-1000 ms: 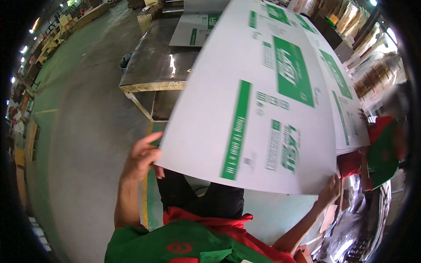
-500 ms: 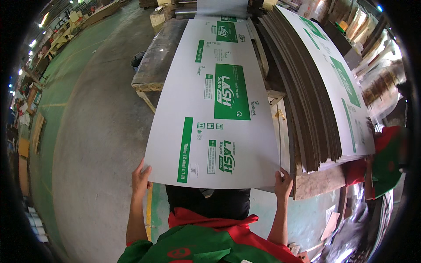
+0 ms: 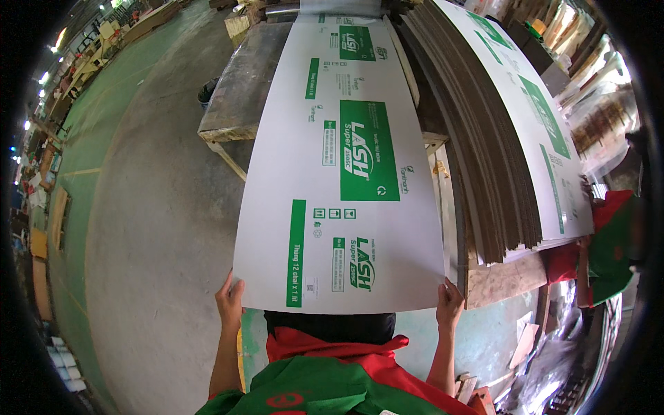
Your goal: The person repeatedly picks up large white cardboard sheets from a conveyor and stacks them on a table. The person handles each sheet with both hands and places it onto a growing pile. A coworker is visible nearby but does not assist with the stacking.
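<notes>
A long white cardboard sheet (image 3: pixel 277 173) with green printed panels stretches away from me, its near end just in front of my body. My left hand (image 3: pixel 229 297) pinches the sheet's near left corner, thumb on the upper side. At the near right corner my right hand (image 3: pixel 449 304) grips the edge the same way. Both hands are closed on the board, and the fingers beneath it are partly hidden. The far end reaches a grey metal plate (image 3: pixel 340 6) at the top of the view.
Right of the sheet stands a tall stack of cardboard sheets (image 3: pixel 484 145), brown-edged with a white printed top. Another person in a red and green sleeve (image 3: pixel 612 235) stands by it. A worn table (image 3: pixel 242 83) is at the left, with a dark bucket (image 3: pixel 207 91) beside it.
The sheet has slid toward me, its near edge now lower in view. Both hands have come nearer with it, still gripping the same corners.
</notes>
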The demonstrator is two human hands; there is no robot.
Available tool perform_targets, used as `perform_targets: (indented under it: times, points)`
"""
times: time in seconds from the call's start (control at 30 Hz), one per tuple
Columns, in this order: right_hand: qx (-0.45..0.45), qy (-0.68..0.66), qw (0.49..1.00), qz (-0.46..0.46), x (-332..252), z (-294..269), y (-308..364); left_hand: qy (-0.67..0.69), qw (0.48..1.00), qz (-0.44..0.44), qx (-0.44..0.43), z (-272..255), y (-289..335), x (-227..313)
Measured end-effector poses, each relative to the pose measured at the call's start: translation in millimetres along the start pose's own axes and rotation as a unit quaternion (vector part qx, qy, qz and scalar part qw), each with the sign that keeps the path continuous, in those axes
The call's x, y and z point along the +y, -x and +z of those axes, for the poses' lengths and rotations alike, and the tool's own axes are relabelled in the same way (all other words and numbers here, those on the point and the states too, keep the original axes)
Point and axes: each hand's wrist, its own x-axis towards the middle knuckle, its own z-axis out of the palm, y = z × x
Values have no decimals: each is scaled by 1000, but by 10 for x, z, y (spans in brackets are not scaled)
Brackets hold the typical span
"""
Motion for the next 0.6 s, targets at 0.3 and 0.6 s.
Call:
perform_targets:
  times: [0.3, 0.6]
  points:
    - [2, 14, 999, -30, 9, 126, -375, -2, 998, 64, 21, 206, -216, -5]
    - [47, 1, 996, -82, -95, 930, -1827, 30, 998, 55, 25, 937, -1523, 494]
